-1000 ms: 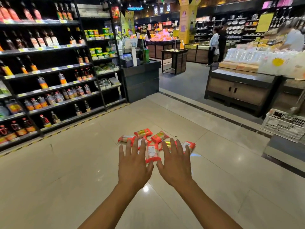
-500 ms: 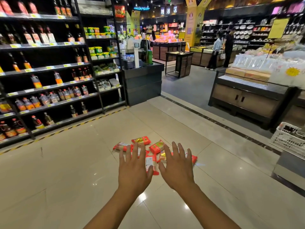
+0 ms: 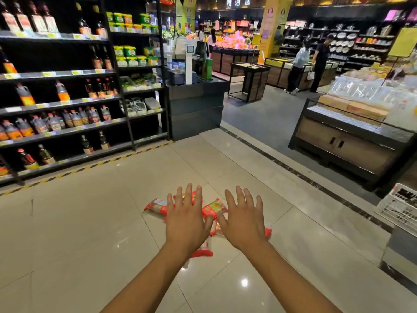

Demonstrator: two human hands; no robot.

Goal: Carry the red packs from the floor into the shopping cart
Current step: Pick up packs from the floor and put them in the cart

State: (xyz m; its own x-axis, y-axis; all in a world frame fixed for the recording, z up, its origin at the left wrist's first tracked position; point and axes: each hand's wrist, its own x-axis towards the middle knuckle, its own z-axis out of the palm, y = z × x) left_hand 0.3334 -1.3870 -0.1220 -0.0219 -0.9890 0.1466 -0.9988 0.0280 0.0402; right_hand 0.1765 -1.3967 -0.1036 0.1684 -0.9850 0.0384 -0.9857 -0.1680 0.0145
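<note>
Red packs (image 3: 213, 208) lie clustered on floor tiles (image 3: 90, 222), lower centre of frame. Left hand (image 3: 186, 224) and right hand (image 3: 244, 224) above them, fingers spread, empty. Packs look light, crinkly, slippery film; likely best pinched at sealed ends or scooped together. Cart unseen.

You see a glossy beige tiled floor (image 3: 90, 233). A loose cluster of red packs (image 3: 213, 208) lies directly on it.
</note>
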